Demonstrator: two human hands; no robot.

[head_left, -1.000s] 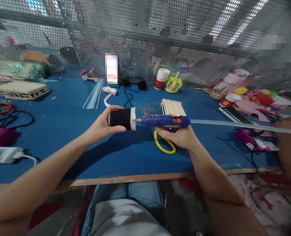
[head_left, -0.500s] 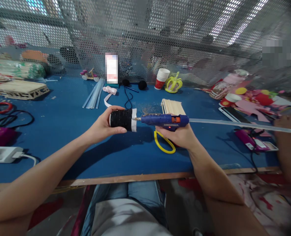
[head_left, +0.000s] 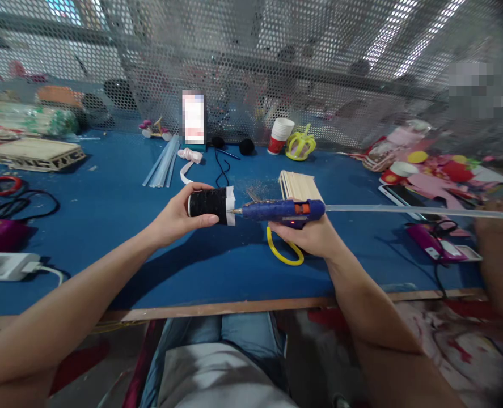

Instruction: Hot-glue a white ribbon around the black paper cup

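Note:
My left hand (head_left: 183,212) is closed around what looks like a paper cup wrapped in black cord (head_left: 207,206), held sideways above the table. A white band (head_left: 231,205) shows at its right end. In my right hand (head_left: 315,229) is a blue hot glue gun (head_left: 272,210), its small red light lit. The metal nozzle points left and meets the white band near the edge of the black wrap. From the gun's back a long clear glue stick (head_left: 413,211) sticks out to the right. Yellow-handled scissors (head_left: 286,252) lie below my right hand, partly hidden.
Behind my right hand lies a bundle of wooden sticks (head_left: 300,184). Clear glue sticks (head_left: 163,164), a white ribbon (head_left: 190,156), a phone (head_left: 194,118), paper cups (head_left: 280,136) and a yellow crown-shaped craft (head_left: 301,146) stand farther back. Another person's hand (head_left: 500,215) is at right.
The glue gun's nozzle has shifted slightly left and down along the white band. The wrapped cup has moved a little left and tilted slightly; both hands keep their hold.

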